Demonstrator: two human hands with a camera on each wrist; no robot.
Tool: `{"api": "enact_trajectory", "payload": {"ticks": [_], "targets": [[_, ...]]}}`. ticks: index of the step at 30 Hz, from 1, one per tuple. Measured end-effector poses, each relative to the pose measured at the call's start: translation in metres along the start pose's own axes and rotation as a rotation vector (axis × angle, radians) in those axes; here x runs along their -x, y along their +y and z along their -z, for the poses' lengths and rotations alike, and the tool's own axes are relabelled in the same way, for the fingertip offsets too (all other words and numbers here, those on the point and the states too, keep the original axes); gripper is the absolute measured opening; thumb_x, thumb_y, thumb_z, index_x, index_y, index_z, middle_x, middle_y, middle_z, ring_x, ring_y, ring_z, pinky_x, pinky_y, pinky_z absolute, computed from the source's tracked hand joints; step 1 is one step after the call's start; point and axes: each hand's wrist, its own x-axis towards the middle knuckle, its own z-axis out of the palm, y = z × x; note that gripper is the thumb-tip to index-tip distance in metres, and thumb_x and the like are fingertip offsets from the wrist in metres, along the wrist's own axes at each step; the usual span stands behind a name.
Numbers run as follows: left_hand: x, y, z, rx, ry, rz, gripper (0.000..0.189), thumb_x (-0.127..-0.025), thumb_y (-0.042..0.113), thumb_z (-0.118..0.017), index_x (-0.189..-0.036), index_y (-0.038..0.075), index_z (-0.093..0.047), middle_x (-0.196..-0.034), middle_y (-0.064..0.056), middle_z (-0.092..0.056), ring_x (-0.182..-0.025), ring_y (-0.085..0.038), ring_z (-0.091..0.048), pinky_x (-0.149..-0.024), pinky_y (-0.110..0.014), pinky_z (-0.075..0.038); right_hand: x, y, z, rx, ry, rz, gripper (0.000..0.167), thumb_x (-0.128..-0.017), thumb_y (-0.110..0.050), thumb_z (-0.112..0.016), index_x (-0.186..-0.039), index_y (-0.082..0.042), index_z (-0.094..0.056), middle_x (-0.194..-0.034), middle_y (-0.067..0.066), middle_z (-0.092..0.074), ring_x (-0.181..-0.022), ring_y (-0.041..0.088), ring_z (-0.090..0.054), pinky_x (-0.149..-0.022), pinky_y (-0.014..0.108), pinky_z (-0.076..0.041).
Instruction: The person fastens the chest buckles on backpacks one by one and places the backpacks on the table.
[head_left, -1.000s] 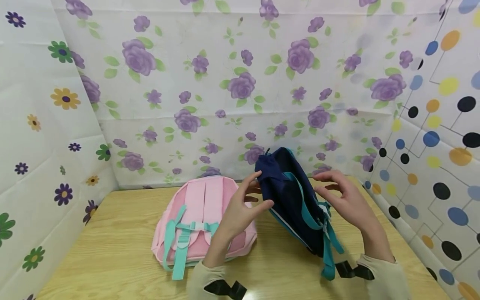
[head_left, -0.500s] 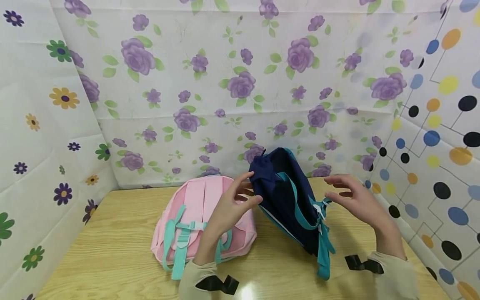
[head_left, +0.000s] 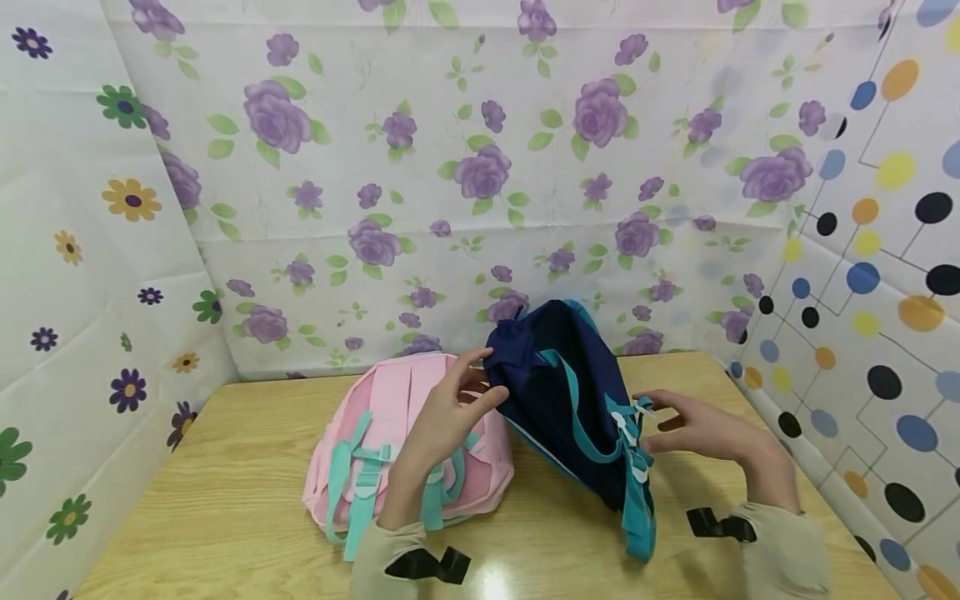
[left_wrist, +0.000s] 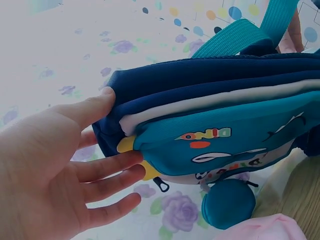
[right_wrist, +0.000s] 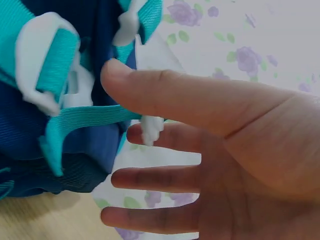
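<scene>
A navy and teal child's backpack stands tilted on the table, teal straps facing right. My left hand holds its upper left end, with the thumb on the navy edge and the fingers around the other side. In the left wrist view, the backpack's front shows a cartoon face and a hanging round teal pouch. My right hand is at the strap side, fingers spread. There, in the right wrist view, the thumb overlaps a teal strap, and a white buckle piece hangs before the index finger.
A pink backpack with mint straps lies left of the navy one, partly behind my left forearm. The wooden table is bounded by a purple-flowered back sheet, a flowered left sheet and a dotted right sheet.
The navy backpack's top has shifted left along with my left hand. My right hand first drew away to the right, then came back lower, beside the straps and buckles.
</scene>
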Motion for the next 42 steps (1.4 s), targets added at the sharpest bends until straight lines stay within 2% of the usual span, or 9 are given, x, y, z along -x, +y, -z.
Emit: {"api": "enact_trajectory", "payload": {"ticks": [7, 11, 15, 21, 28, 34, 38, 42], "targets": [[0.000, -0.004, 0.001, 0.008, -0.012, 0.049, 0.055, -0.094, 0.039, -0.068, -0.144, 0.035, -0.045, -0.119, -0.001, -0.067, -0.109, -0.019, -0.062, -0.097, -0.041, -0.049, -0.009, 0.006, -0.011, -0.090, -0.089, -0.053, 0.085, -0.088, -0.036, -0.075, -0.155, -0.009, -0.030, -0.154, 0.034, -0.026, -0.132, 0.051, -0.046, -0.088, 0.051, -0.055], [-0.001, -0.006, 0.002, 0.009, -0.021, 0.087, 0.057, -0.094, 0.034, -0.069, -0.145, 0.031, -0.044, -0.119, -0.003, -0.067, -0.108, -0.021, -0.062, -0.095, -0.042, -0.050, -0.011, 0.009, -0.013, -0.127, -0.093, -0.077, 0.091, -0.087, -0.035, -0.076, -0.156, -0.006, -0.025, -0.156, 0.035, -0.023, -0.135, 0.051, -0.042, -0.090, 0.050, -0.055], [0.000, -0.007, 0.005, 0.005, -0.045, 0.097, 0.055, -0.094, 0.036, -0.069, -0.143, 0.031, -0.046, -0.116, -0.002, -0.067, -0.106, -0.019, -0.062, -0.093, -0.040, -0.050, -0.012, 0.011, -0.012, -0.136, -0.084, -0.080, 0.096, -0.087, -0.035, -0.076, -0.157, -0.002, -0.019, -0.157, 0.035, -0.021, -0.136, 0.051, -0.041, -0.091, 0.049, -0.055], [0.000, -0.008, 0.008, -0.030, -0.074, 0.104, 0.054, -0.091, 0.041, -0.071, -0.140, 0.034, -0.048, -0.116, 0.000, -0.068, -0.104, -0.017, -0.062, -0.093, -0.040, -0.050, -0.012, 0.018, -0.012, -0.161, -0.062, -0.075, 0.094, -0.087, -0.033, -0.077, -0.156, -0.003, -0.021, -0.157, 0.034, -0.021, -0.134, 0.049, -0.045, -0.089, 0.045, -0.056], [0.004, -0.009, 0.009, -0.094, -0.116, 0.136, 0.054, -0.088, 0.048, -0.072, -0.134, 0.029, -0.052, -0.110, 0.001, -0.068, -0.100, -0.014, -0.064, -0.091, -0.039, -0.052, -0.012, 0.026, -0.012, -0.231, -0.076, -0.058, 0.090, -0.089, -0.029, -0.076, -0.156, -0.005, -0.022, -0.158, 0.034, -0.017, -0.134, 0.049, -0.045, -0.088, 0.045, -0.057], [0.007, -0.010, 0.010, -0.153, -0.146, 0.129, 0.052, -0.086, 0.048, -0.074, -0.130, 0.028, -0.056, -0.107, 0.003, -0.066, -0.097, -0.014, -0.062, -0.087, -0.036, -0.051, -0.009, 0.031, -0.011, -0.244, -0.064, -0.057, 0.095, -0.088, -0.027, -0.076, -0.157, -0.001, -0.016, -0.158, 0.035, -0.017, -0.132, 0.048, -0.048, -0.086, 0.044, -0.058], [0.007, -0.011, 0.009, -0.195, -0.170, 0.105, 0.049, -0.086, 0.043, -0.076, -0.128, 0.023, -0.059, -0.116, -0.002, -0.059, -0.100, -0.020, -0.057, -0.086, -0.037, -0.049, -0.008, 0.033, -0.008, -0.232, -0.058, -0.058, 0.094, -0.088, -0.027, -0.076, -0.157, -0.002, -0.017, -0.157, 0.035, -0.018, -0.132, 0.050, -0.046, -0.085, 0.044, -0.058], [0.005, -0.014, 0.006, -0.211, -0.169, 0.076, 0.046, -0.082, 0.034, -0.081, -0.121, 0.020, -0.063, -0.127, -0.006, -0.049, -0.111, -0.027, -0.052, -0.093, -0.042, -0.048, -0.008, 0.035, -0.006, -0.204, -0.057, -0.039, 0.089, -0.088, -0.029, -0.076, -0.156, -0.005, -0.023, -0.157, 0.032, -0.018, -0.134, 0.052, -0.041, -0.087, 0.045, -0.057]]}}
